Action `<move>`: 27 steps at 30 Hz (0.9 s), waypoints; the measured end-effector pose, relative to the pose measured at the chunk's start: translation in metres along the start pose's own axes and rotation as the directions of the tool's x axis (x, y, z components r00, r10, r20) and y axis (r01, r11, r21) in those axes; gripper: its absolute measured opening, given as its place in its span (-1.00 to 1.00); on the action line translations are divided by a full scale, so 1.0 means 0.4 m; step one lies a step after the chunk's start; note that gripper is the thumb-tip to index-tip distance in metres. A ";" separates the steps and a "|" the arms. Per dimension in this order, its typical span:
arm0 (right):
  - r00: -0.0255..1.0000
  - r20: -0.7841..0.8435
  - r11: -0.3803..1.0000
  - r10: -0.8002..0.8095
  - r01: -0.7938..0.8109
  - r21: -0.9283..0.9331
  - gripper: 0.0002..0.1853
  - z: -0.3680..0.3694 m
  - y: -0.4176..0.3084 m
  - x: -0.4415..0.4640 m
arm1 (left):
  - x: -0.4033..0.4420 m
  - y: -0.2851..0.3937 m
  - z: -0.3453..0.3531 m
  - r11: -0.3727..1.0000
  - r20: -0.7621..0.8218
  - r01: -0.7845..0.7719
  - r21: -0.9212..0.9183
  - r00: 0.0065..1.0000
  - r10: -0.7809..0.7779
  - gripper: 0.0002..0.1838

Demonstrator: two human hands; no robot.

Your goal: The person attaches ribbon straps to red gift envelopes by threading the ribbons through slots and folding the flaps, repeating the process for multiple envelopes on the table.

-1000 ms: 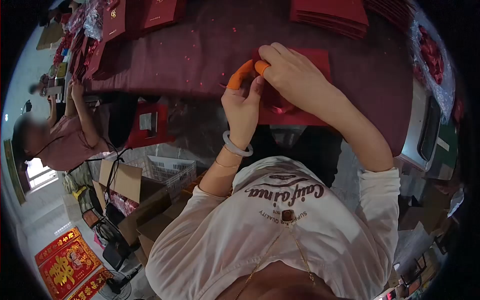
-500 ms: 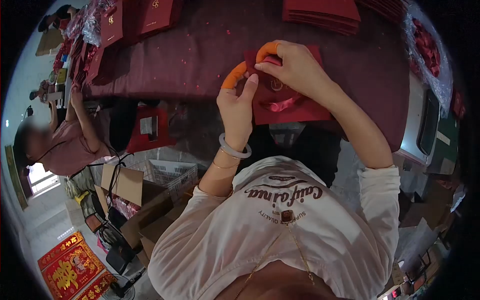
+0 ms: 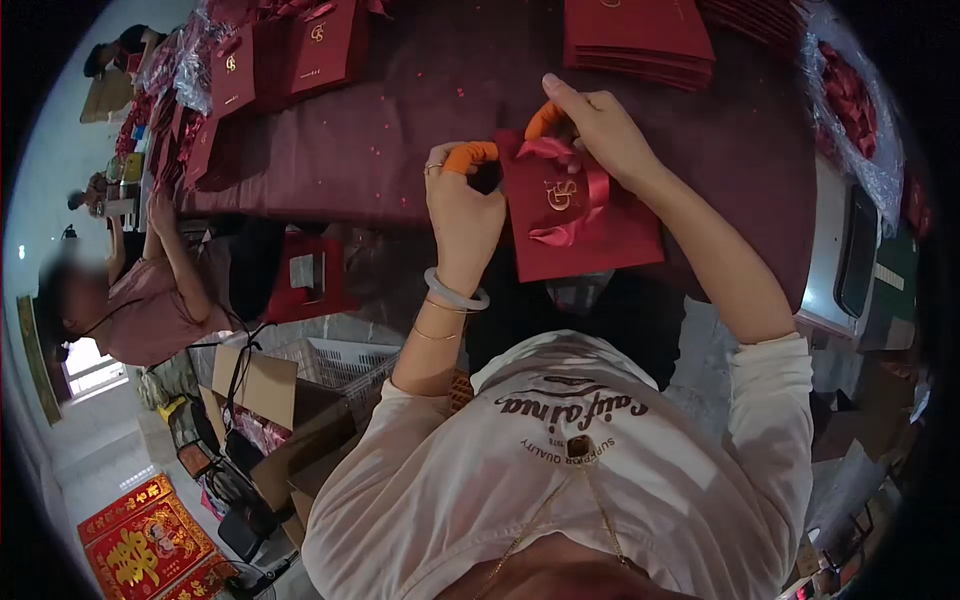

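Observation:
A red paper gift bag (image 3: 535, 245) with a gold logo is held up over the near edge of the table. A shiny red ribbon (image 3: 597, 190) loops across its front. My left hand (image 3: 468, 195), with an orange cover on the index finger, is closed at the bag's upper left corner. At the top edge, my right hand (image 3: 610, 130) has its orange-covered index finger curled by the ribbon, and its thumb points up, away from the bag. The tips of its other fingers are hidden behind the ribbon and bag.
A dark red cloth covers the table (image 3: 420, 130). A stack of red bags (image 3: 640, 45) lies at the far side. More bags (image 3: 320, 55) stand at the left, where a seated person (image 3: 150, 300) works. A plastic bag of red ribbon (image 3: 850, 105) lies right. A white crate (image 3: 345, 370) sits below.
The gift bag has come nearer and its logo and ribbon are now uncovered. My right thumb has lifted off the bag. My left index finger has bent and my left thumb has moved down.

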State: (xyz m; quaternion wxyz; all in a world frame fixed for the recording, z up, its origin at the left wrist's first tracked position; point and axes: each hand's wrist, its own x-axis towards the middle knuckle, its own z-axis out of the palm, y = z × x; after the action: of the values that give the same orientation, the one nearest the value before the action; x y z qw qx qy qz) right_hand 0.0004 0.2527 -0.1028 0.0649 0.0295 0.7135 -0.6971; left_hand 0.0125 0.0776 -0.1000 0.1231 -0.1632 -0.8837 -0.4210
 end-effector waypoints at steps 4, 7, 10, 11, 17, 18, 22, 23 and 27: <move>1.000 -0.016 0.988 0.008 -0.005 0.157 -0.36 -0.003 0.007 -0.002 | 0.014 -0.016 0.002 0.998 0.004 -0.068 -0.014 0.998 0.068 -0.79; 0.999 -0.033 0.994 -0.018 0.021 0.103 -0.37 -0.014 0.007 -0.002 | 0.037 -0.023 -0.042 0.922 0.182 -0.327 0.208 0.939 0.292 -0.88; 0.998 -0.051 0.996 -0.042 0.046 0.074 -0.38 -0.010 0.017 0.005 | 0.052 -0.013 -0.080 0.889 0.339 -0.404 0.218 0.885 0.319 -0.87; 0.997 -0.064 0.993 -0.040 0.047 0.106 -0.38 -0.009 0.019 0.005 | 0.058 -0.015 -0.096 0.853 0.373 -0.456 0.255 0.860 0.349 -0.86; 0.997 -0.043 0.993 -0.070 0.074 0.097 -0.38 -0.001 0.025 0.005 | 0.017 -0.112 -0.255 0.838 0.145 -0.263 0.478 0.965 0.220 -0.78; 0.997 -0.033 0.992 -0.066 0.069 0.102 -0.38 0.001 0.024 0.006 | -0.005 -0.143 -0.251 0.837 0.145 -0.254 0.485 0.967 0.210 -0.78; 0.998 -0.050 0.999 -0.039 0.040 0.036 -0.38 0.001 0.028 0.010 | -0.082 -0.140 -0.203 0.948 -0.122 0.191 0.255 0.979 -0.164 -0.73; 0.996 -0.061 0.997 -0.059 0.061 0.039 -0.39 0.001 0.026 0.009 | -0.106 -0.113 -0.192 0.961 -0.161 0.069 0.268 0.987 -0.026 -0.71; 0.993 -0.064 0.993 -0.101 0.104 0.052 -0.41 0.000 0.027 0.006 | -0.160 -0.031 -0.129 0.964 0.105 -0.223 0.143 0.972 0.210 -0.64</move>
State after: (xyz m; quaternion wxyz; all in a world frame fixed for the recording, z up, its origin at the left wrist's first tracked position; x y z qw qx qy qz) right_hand -0.0006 0.2531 -0.1137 0.0061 0.0160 0.6962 -0.7177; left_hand 0.0703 0.0179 -0.0997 0.1410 -0.2675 -0.8951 -0.3278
